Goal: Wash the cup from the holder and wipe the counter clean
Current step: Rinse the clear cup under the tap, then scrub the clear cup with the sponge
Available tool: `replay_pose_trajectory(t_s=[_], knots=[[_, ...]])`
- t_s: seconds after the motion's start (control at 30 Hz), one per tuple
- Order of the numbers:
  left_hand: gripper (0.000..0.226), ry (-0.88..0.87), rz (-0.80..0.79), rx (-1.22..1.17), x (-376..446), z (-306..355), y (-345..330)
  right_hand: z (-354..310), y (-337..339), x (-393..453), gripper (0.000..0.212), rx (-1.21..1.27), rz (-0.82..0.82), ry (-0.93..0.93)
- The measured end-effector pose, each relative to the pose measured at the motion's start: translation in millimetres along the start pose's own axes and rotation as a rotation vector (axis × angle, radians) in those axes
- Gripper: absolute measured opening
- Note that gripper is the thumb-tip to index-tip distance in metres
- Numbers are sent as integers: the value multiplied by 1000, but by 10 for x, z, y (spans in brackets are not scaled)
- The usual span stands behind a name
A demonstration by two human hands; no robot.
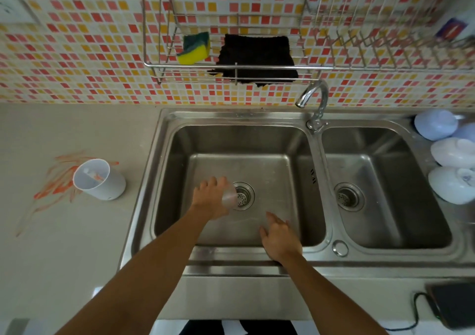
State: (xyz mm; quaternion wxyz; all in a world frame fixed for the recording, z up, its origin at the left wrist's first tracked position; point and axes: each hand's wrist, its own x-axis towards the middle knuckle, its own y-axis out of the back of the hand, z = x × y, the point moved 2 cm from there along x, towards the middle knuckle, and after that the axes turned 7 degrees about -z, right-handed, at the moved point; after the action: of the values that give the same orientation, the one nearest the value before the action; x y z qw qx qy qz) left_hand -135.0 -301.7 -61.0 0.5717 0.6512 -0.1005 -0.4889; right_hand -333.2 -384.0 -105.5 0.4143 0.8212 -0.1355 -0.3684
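My left hand (210,198) grips a small clear cup (229,197), tipped on its side with its mouth toward the drain (243,195), low inside the left basin of the steel sink (164,170). A little to the right and nearer me, my right hand (279,235) hovers over the same basin with fingers relaxed and holding nothing. On the grey counter (64,244) to the left stands a white cylindrical holder (99,179) with orange smears (59,183) around it. A yellow-green sponge (194,49) and a black cloth (257,59) lie on the wire wall rack.
The tap (314,100) arches over the divider between the two basins. The right basin (385,188) has its own drain. Pale plastic bottles (452,170) crowd the counter at far right. A black device with a cable (452,306) sits at the bottom right.
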Motion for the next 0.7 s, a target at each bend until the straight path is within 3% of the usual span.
replay_pose_trajectory(t_s=[0.23,0.37,0.5,0.7], knots=[[81,-4,187,-401,-207,-128,217,-24,49,-59,47,233,54,-48],[92,-1,256,-516,-303,-269,251,-56,160,-68,21,460,146,-128],[106,-1,316,-743,-337,-458,335,-309,530,-24,14,568,347,6],[99,-50,464,-791,-374,-537,670,-988,1240,22,9,679,570,256]])
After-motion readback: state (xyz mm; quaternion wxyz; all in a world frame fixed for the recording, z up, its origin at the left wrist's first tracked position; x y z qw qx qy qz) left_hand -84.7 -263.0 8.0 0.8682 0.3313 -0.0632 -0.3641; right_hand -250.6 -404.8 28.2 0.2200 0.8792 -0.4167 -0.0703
